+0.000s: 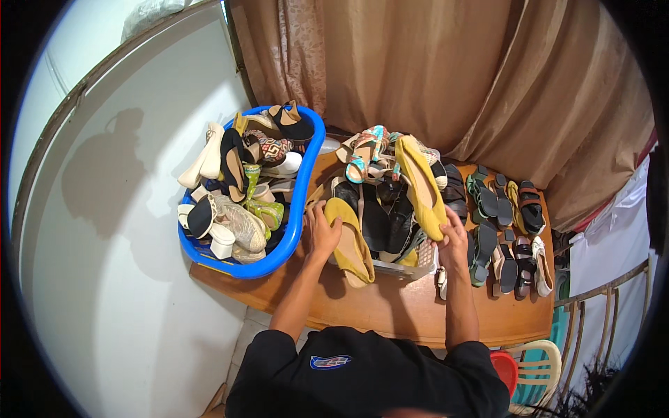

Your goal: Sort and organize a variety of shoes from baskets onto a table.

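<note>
In my left hand (323,231) is a mustard-yellow flat shoe (346,237), gripped along its side, its opening and tan insole facing up. My right hand (454,240) holds a second yellow flat shoe (422,187) by one end, tilted with its other end pointing away from me. Both shoes are above a pale basket (423,267) heaped with shoes and sandals. Black shoes (377,221) show between the two yellow ones, and a turquoise-and-orange patterned sandal (367,155) lies on the far part of the heap. Parts of the basket are hidden by the shoes and my hands.
A blue tub (306,209) full of mixed shoes stands left on the wooden table (279,295). Paired shoes and sandals (503,202) line the table's right side. Behind hang brown curtains (411,70); a white wall (132,279) is at left, a chair (547,366) at lower right.
</note>
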